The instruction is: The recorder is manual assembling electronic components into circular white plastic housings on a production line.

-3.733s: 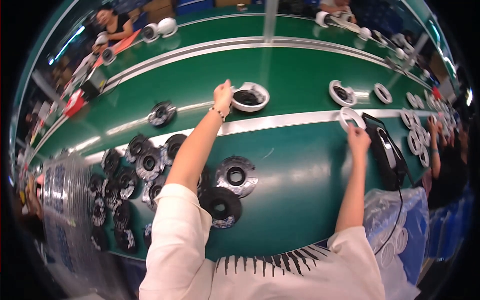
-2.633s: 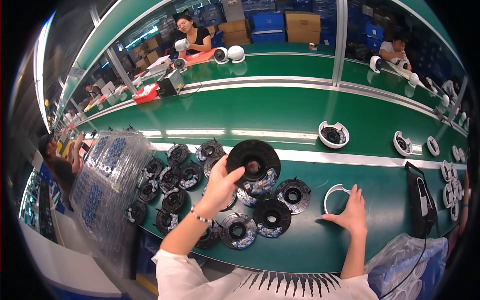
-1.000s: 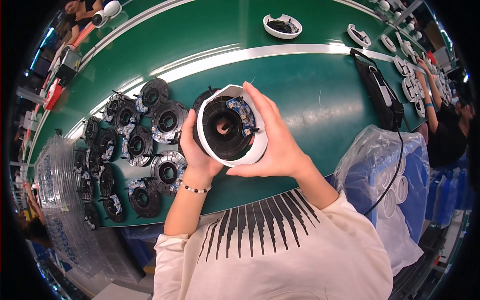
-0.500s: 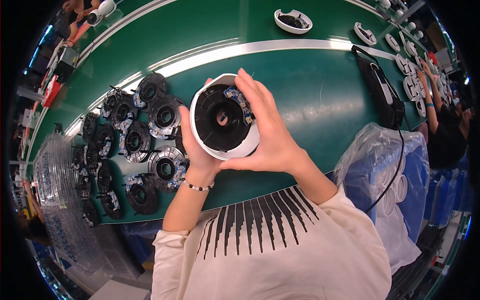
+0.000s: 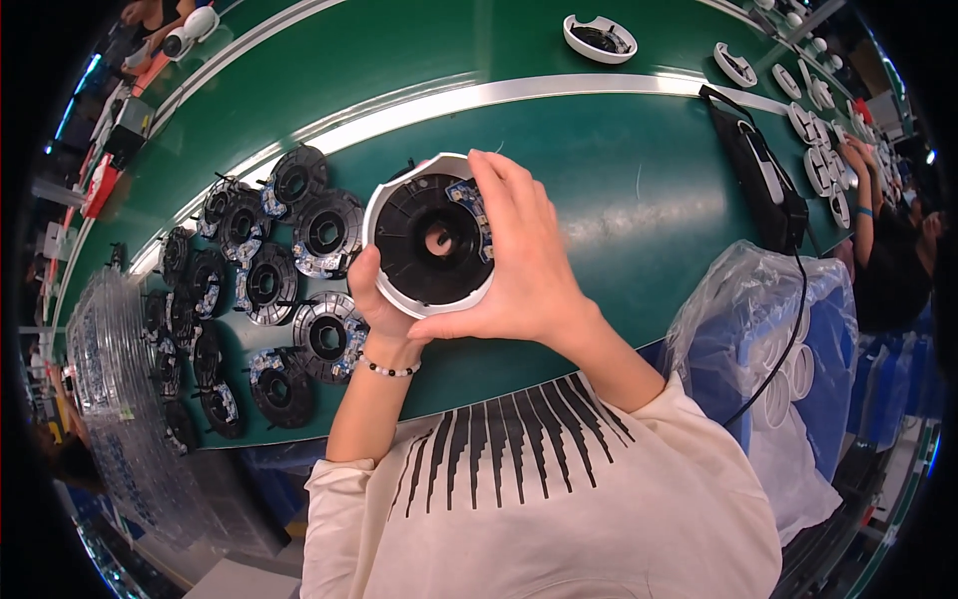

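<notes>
Between my two hands, above the green mat, is a round white housing. A black disc with a hole in its middle sits inside its rim, and a small blue circuit board lies along the disc's right edge. My left hand grips the housing from the lower left, thumb at its side, other fingers hidden underneath. Wrapped round the right side is my right hand, fingers on the upper rim and thumb along the bottom edge. To the left lie several black discs with blue boards.
Stacked clear plastic trays stand at the far left. A blue bin lined with plastic holds white rings at the right, near a black device with a cable. White housings sit on the far belt; a co-worker's arm reaches in at right.
The housing and both hands have shifted slightly left. The disc now sits more level within the rim, and my right fingers cover more of the board. The far-belt housings have moved a little right.
</notes>
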